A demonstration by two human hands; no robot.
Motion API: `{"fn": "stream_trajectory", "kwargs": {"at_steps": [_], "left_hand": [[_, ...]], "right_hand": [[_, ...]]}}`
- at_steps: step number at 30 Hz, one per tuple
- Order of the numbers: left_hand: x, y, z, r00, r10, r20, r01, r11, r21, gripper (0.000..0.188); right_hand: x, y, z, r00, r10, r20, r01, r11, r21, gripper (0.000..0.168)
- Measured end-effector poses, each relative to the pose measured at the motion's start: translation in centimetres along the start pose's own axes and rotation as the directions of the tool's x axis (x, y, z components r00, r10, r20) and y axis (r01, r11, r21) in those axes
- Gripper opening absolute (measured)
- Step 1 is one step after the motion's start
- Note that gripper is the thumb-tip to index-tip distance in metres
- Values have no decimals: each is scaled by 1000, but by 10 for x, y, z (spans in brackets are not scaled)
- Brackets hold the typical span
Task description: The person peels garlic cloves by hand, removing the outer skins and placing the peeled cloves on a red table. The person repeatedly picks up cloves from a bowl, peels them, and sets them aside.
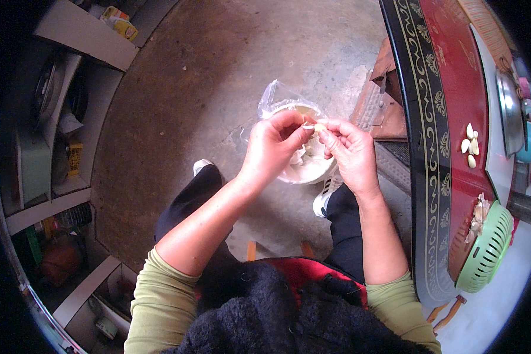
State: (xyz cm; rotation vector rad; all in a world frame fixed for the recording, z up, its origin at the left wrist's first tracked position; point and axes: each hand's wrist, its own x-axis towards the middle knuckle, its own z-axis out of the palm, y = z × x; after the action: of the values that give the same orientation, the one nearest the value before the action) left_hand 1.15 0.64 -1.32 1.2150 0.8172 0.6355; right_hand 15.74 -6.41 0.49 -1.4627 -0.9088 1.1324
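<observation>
My left hand [276, 139] and my right hand [349, 152] meet over a white bin [316, 170] on the floor. Between the fingertips of both is a small pale garlic clove [320, 127]. My right thumb and forefinger pinch it, and the left thumb and forefinger press at its other side. A clear plastic bag [274, 97] lines the bin and stands up past the far rim. Pale papery skins [297, 157] lie inside, partly hidden by my hands. Several peeled garlic cloves [472, 146] rest on the red tabletop to the right.
The black patterned edge of the table [425, 132] runs along my right. On it, a green slotted basket [484, 252] stands beside garlic skins or bulbs [478, 217] and a metal lid or pan [511, 110] lies farther back. Open shelves [71, 132] line the left.
</observation>
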Motion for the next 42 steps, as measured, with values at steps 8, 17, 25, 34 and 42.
{"fn": "stream_trajectory", "kwargs": {"at_steps": [8, 17, 25, 34, 42], "left_hand": [[0, -1, -2, 996, 83, 11, -82, 948, 309, 15], [-2, -4, 2, 971, 237, -18, -198, 849, 490, 11], [3, -2, -1, 995, -97, 14, 97, 985, -139, 16], [-2, -3, 3, 983, -155, 97, 167, 976, -138, 11], [-1, -11, 0, 999, -45, 23, 34, 933, 359, 15]], "right_hand": [[-2, -1, 0, 1000, -7, -3, 6, 998, -66, 16], [-7, -1, 4, 1000, -10, -5, 10, 995, -99, 17], [-3, 0, 5, 995, -102, -8, 102, 993, -61, 16], [3, 2, 8, 988, 112, -103, -76, 949, 305, 23], [12, 13, -9, 967, 253, -20, -190, 771, 607, 26]]}}
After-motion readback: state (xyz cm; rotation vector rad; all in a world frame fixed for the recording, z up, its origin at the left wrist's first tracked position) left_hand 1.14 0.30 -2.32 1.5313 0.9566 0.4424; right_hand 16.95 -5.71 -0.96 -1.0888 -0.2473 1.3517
